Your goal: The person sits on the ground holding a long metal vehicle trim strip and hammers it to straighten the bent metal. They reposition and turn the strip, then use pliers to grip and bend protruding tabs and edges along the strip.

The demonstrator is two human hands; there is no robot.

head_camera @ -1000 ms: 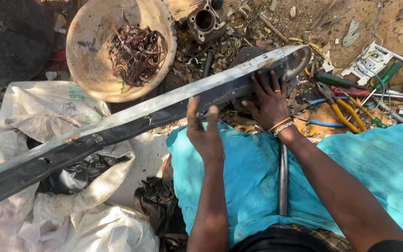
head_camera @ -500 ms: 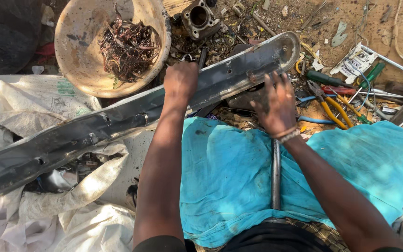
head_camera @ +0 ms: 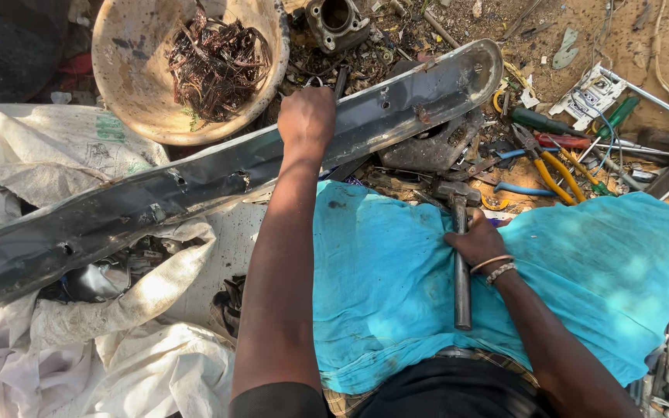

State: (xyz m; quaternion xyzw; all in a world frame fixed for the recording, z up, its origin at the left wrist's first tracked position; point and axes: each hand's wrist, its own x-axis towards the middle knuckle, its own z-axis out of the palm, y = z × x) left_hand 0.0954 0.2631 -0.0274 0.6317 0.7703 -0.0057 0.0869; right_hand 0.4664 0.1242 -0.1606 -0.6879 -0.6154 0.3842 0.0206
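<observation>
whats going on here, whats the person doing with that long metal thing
A person sits on the ground with a turquoise cloth over their lap. Their left hand grips the upper edge of a long, dark, battered metal strip that runs slantwise across the scene. Their right hand is closed around the handle of a hammer lying on the cloth. A round bowl of tangled wire scrap sits beyond the strip, yellow-handled pliers and other tools lie to the right, and white sacks to the left.

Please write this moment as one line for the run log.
left hand: grips long metal strip | right hand: holds hammer on blue cloth
</observation>
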